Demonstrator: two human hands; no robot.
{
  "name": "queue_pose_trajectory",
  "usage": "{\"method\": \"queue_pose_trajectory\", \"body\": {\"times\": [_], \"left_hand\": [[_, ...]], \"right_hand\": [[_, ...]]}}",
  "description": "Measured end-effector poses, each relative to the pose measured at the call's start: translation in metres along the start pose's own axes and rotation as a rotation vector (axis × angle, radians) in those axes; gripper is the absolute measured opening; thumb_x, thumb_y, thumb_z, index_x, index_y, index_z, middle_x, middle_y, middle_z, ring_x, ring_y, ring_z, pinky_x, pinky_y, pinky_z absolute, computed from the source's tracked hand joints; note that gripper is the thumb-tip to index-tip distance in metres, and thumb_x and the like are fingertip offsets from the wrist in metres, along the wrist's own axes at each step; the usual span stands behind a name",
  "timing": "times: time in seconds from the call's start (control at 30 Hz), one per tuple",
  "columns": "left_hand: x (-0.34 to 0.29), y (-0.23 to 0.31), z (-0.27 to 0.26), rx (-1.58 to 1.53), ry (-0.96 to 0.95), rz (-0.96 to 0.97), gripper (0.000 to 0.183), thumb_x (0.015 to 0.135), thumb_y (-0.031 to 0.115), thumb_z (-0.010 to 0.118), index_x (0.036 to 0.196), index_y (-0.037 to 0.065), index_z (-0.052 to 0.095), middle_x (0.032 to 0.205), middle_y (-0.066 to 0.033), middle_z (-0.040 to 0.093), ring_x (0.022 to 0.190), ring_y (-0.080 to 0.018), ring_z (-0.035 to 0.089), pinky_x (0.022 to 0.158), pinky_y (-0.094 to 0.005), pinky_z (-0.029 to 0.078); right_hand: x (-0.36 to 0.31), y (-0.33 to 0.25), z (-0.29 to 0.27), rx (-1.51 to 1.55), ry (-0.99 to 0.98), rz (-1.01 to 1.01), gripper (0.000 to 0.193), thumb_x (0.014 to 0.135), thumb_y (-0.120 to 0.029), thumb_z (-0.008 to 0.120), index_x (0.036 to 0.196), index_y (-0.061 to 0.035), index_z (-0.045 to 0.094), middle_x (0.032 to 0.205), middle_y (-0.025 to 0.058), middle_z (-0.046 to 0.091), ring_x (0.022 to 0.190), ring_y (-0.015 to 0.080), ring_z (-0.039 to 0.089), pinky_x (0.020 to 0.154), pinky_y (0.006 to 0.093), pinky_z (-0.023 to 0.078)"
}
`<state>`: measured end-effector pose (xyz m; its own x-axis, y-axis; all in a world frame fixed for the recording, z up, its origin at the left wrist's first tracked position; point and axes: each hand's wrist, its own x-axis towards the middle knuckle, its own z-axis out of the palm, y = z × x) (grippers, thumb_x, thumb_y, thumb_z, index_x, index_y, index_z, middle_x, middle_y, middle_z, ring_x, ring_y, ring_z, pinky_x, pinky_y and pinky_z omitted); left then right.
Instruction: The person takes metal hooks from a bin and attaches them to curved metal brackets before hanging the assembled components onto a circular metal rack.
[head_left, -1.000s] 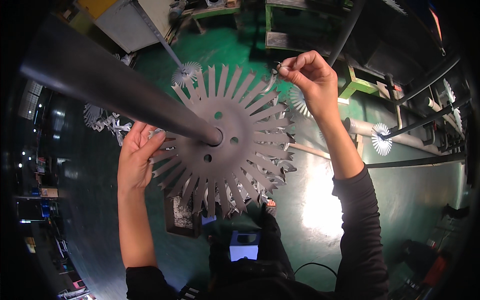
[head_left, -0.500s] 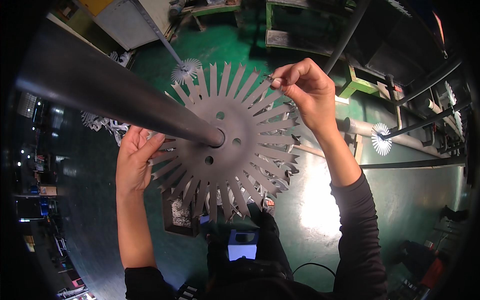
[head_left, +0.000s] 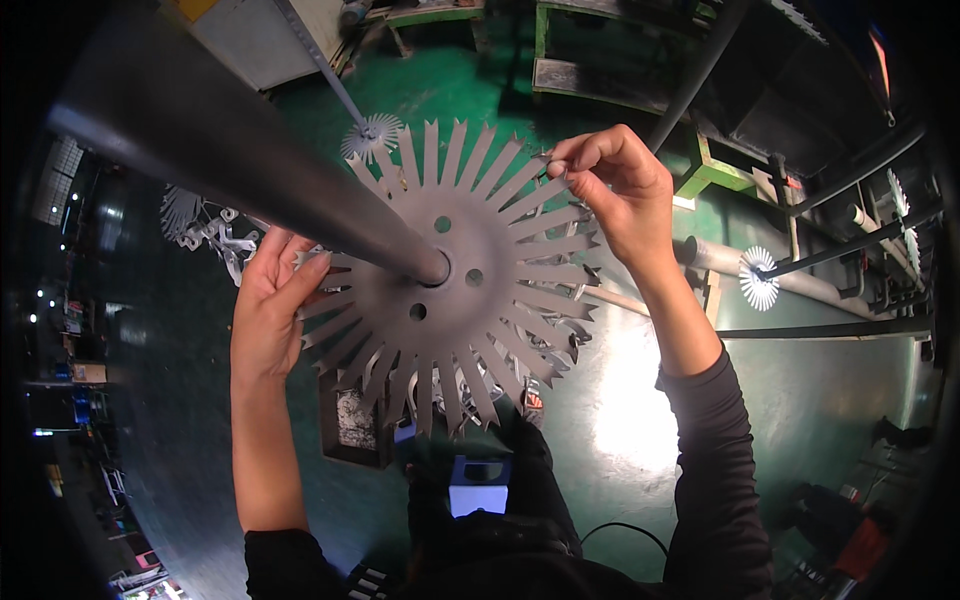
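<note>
A grey metal disc (head_left: 490, 235) with long notched prongs all round its edge sits on a thick dark pole (head_left: 300, 185) that runs through its centre. My left hand (head_left: 268, 310) is closed at the disc's left edge, thumb on top and fingers partly hidden behind the prongs. At the upper right, my right hand (head_left: 630, 200) pinches close to a prong tip. A small dark bit shows at its fingertips, too small to name. Under the disc, shiny curved metal pieces (head_left: 470, 385) show through the gaps between prongs.
Beneath the disc's lower left stands a dark metal box (head_left: 325, 420). More pronged discs on poles stand at the upper left (head_left: 372, 137) and right (head_left: 758, 278). Metal parts (head_left: 215, 240) hang left of my hand. A green-framed bench (head_left: 715, 170) stands at the upper right.
The pole and the scene have shifted slightly in view. My left hand sits a little higher along the disc's edge, and my right hand keeps its pinch near the same prong tip.
</note>
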<state>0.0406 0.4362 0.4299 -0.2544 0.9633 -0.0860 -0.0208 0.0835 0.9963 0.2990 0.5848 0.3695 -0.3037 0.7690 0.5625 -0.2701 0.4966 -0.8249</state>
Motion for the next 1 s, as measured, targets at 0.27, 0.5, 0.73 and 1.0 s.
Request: {"method": "queue_pose_trajectory", "body": {"times": [0.27, 0.5, 0.73, 1.0], "left_hand": [[-0.008, 0.007, -0.021, -0.015, 0.007, 0.056, 0.052, 0.09, 0.02, 0.053, 0.135, 0.003, 0.032, 0.125, -0.0121, 0.048, 0.101, -0.0163, 0.056, 0.079, -0.0321, 0.052], [-0.111, -0.045, -0.115, 0.027, 0.36, 0.132, 0.045, 0.093, 0.021, 0.046, 0.133, 0.001, 0.036, 0.124, -0.0139, 0.049, 0.108, -0.02, 0.053, 0.083, -0.0306, 0.048], [-0.23, -0.224, -0.175, 0.02, 0.25, -0.162, 0.027, 0.091, 0.014, 0.051, 0.116, 0.004, 0.054, 0.103, -0.0062, 0.061, 0.09, -0.0118, 0.059, 0.075, -0.0242, 0.047], [-0.262, -0.554, -0.137, 0.269, -0.164, -0.291, 0.015, 0.083, 0.013, 0.059, 0.093, 0.004, 0.066, 0.084, -0.0084, 0.067, 0.077, -0.0152, 0.064, 0.071, -0.0261, 0.049]], "right_hand": [[-0.007, -0.029, -0.013, -0.141, 0.189, 0.01, 0.018, 0.079, 0.003, 0.063, 0.092, -0.0017, 0.052, 0.094, 0.0071, 0.061, 0.078, 0.0089, 0.058, 0.065, 0.0211, 0.048], [-0.167, -0.109, 0.054, -0.424, -0.263, -0.363, 0.013, 0.077, -0.007, 0.063, 0.079, -0.0042, 0.05, 0.071, 0.0067, 0.054, 0.056, 0.0163, 0.053, 0.049, 0.0248, 0.042], [-0.399, 0.01, 0.199, -0.392, -0.86, 0.384, 0.016, 0.071, -0.003, 0.066, 0.083, -0.0056, 0.056, 0.075, 0.0078, 0.057, 0.066, 0.0247, 0.059, 0.058, 0.0326, 0.049], [-0.51, 0.223, 0.197, -0.874, -0.818, 0.259, 0.011, 0.071, -0.01, 0.066, 0.078, -0.0095, 0.057, 0.076, 0.0048, 0.058, 0.076, 0.0242, 0.056, 0.065, 0.0359, 0.042]]}}
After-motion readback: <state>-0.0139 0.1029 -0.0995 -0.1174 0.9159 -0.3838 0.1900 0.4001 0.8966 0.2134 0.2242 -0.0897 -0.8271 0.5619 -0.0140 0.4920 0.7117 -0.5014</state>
